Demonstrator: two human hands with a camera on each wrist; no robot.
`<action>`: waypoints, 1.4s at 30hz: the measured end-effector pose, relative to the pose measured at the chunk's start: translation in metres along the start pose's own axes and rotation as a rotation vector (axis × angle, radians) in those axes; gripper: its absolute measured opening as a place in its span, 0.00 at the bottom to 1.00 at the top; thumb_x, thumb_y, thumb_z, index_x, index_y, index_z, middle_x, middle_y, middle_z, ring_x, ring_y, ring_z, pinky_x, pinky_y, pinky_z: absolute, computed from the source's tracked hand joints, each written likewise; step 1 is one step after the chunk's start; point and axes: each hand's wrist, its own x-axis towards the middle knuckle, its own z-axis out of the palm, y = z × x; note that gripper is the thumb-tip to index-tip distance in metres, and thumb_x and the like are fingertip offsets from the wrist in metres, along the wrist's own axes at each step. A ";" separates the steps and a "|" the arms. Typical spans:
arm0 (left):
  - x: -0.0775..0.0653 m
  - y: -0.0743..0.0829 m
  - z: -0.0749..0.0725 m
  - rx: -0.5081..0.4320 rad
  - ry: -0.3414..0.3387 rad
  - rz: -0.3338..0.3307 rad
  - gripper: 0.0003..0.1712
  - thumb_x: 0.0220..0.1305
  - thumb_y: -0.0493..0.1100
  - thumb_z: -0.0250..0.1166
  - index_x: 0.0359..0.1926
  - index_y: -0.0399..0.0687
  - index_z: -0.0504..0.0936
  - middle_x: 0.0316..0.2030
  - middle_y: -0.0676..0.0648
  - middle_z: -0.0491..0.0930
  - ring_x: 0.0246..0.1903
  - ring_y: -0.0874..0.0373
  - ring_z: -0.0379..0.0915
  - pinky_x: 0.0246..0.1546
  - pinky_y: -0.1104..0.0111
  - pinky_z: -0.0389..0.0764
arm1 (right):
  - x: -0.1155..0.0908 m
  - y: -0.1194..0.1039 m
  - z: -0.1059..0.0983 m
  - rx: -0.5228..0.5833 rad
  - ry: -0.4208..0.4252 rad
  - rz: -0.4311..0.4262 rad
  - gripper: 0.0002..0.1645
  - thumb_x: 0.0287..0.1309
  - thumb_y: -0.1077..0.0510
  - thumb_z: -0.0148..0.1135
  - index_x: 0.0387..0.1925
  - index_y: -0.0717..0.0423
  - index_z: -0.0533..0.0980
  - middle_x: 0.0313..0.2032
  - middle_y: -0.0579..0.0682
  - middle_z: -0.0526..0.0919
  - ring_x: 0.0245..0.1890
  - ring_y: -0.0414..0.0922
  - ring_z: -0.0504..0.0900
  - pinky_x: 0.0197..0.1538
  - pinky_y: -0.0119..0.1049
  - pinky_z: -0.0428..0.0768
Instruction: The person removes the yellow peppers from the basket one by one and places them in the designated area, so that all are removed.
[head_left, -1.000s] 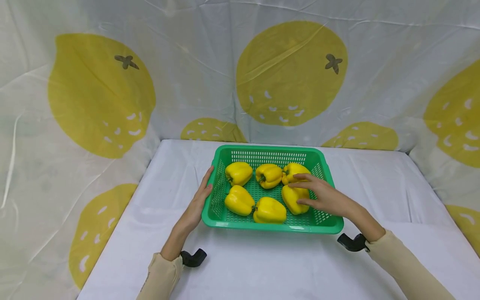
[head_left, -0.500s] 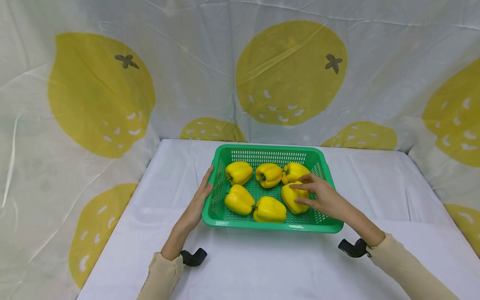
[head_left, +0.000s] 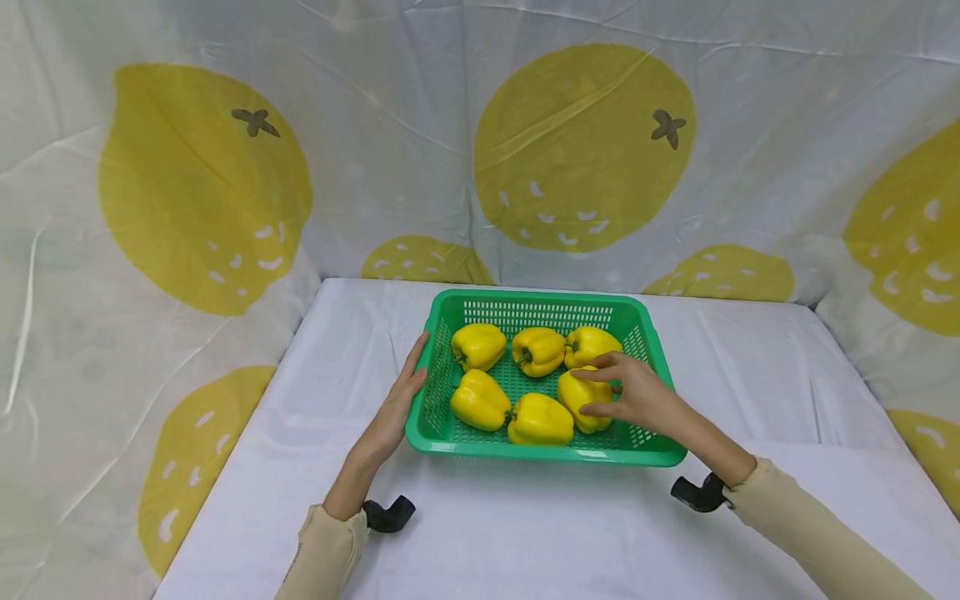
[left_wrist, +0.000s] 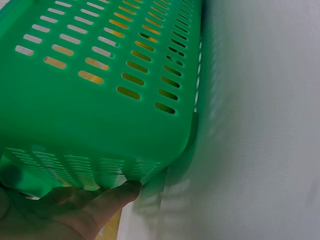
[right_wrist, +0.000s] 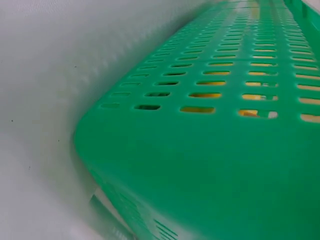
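Note:
A green plastic basket (head_left: 547, 456) holds several yellow bell peppers, set in a back row and a front row. My left hand (head_left: 393, 408) lies along the basket's left side with its fingers fairly straight; in the left wrist view its fingertips touch the slotted wall (left_wrist: 90, 120). My right hand (head_left: 637, 392) reaches over the basket's right side. Its thumb and fingers are curled round the front-right bell pepper (head_left: 583, 398) and cover part of it. Just behind that one sits another bell pepper (head_left: 591, 342). Only the basket wall (right_wrist: 165, 160) shows in the right wrist view, without the hand.
Beside the held one lies a front-middle bell pepper (head_left: 540, 419), then a front-left one (head_left: 480, 400). The basket stands on a white-covered table (head_left: 525, 533). Close behind rises a white curtain (head_left: 420, 125) with a lemon print.
My right hand has closed in on the front-right bell pepper, which has shifted slightly left. My left hand and the basket have stayed put.

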 end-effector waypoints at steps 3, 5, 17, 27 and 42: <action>0.001 0.001 0.000 0.004 -0.002 0.003 0.32 0.85 0.56 0.34 0.83 0.72 0.38 0.84 0.57 0.33 0.83 0.49 0.25 0.78 0.37 0.33 | 0.000 -0.001 0.002 0.003 0.009 0.017 0.31 0.54 0.53 0.80 0.60 0.54 0.83 0.59 0.68 0.81 0.59 0.66 0.79 0.51 0.59 0.82; 0.001 0.001 0.000 0.004 -0.005 0.003 0.32 0.85 0.56 0.34 0.83 0.73 0.38 0.84 0.57 0.32 0.83 0.50 0.25 0.78 0.38 0.33 | 0.000 -0.002 0.003 0.013 0.014 0.028 0.31 0.54 0.54 0.80 0.60 0.54 0.83 0.60 0.69 0.80 0.59 0.67 0.79 0.50 0.58 0.83; 0.002 0.001 0.001 0.004 -0.008 0.001 0.32 0.85 0.56 0.33 0.83 0.74 0.38 0.84 0.57 0.33 0.83 0.50 0.25 0.78 0.38 0.33 | -0.001 0.000 0.002 0.073 -0.029 0.045 0.30 0.56 0.61 0.77 0.61 0.54 0.82 0.62 0.73 0.78 0.63 0.72 0.75 0.40 0.44 0.84; 0.000 0.001 0.001 0.018 -0.001 0.004 0.31 0.85 0.57 0.34 0.82 0.78 0.39 0.84 0.59 0.34 0.83 0.51 0.27 0.78 0.38 0.35 | 0.001 0.000 0.007 0.089 -0.008 0.024 0.28 0.56 0.58 0.77 0.60 0.53 0.83 0.63 0.70 0.79 0.65 0.70 0.75 0.52 0.58 0.84; 0.000 -0.001 0.000 0.001 -0.010 -0.004 0.31 0.85 0.58 0.33 0.82 0.77 0.40 0.84 0.58 0.34 0.83 0.51 0.28 0.79 0.39 0.35 | 0.000 0.000 0.005 0.164 -0.009 0.063 0.28 0.59 0.56 0.76 0.62 0.50 0.82 0.64 0.70 0.78 0.25 0.56 0.85 0.23 0.29 0.69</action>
